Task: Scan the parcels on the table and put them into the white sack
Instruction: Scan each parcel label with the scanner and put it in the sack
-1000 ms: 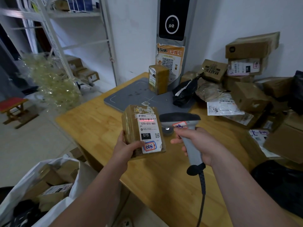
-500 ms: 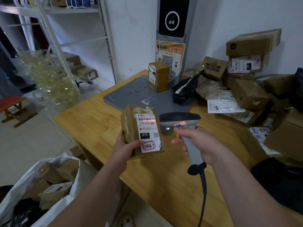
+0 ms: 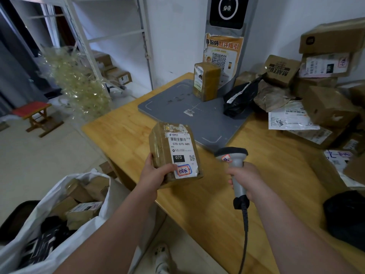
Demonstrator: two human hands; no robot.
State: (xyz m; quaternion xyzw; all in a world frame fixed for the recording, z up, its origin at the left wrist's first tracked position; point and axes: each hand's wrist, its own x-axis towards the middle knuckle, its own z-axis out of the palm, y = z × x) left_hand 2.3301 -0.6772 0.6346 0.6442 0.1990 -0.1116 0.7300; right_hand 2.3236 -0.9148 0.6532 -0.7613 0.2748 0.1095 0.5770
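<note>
White painted wall [image 3: 177, 36], plain, behind a white metal shelving rack [image 3: 116, 35]. Pale smooth floor [image 3: 39, 159], carrying a small wooden stool with a red top [image 3: 31, 109]. Light wooden plank table [image 3: 122, 131], right of the stool.

Parcel [image 3: 173, 151] is cardboard under shiny tape with a paper label, counter [image 3: 207, 204] smooth varnished wood, scanner [image 3: 235, 169] matt grey plastic, sack [image 3: 94, 230] thin woven-looking plastic.

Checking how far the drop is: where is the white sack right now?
In the head view the white sack stands open at lower left, on the floor beside the near corner of the table, just below the left hand holding the parcel.
</note>
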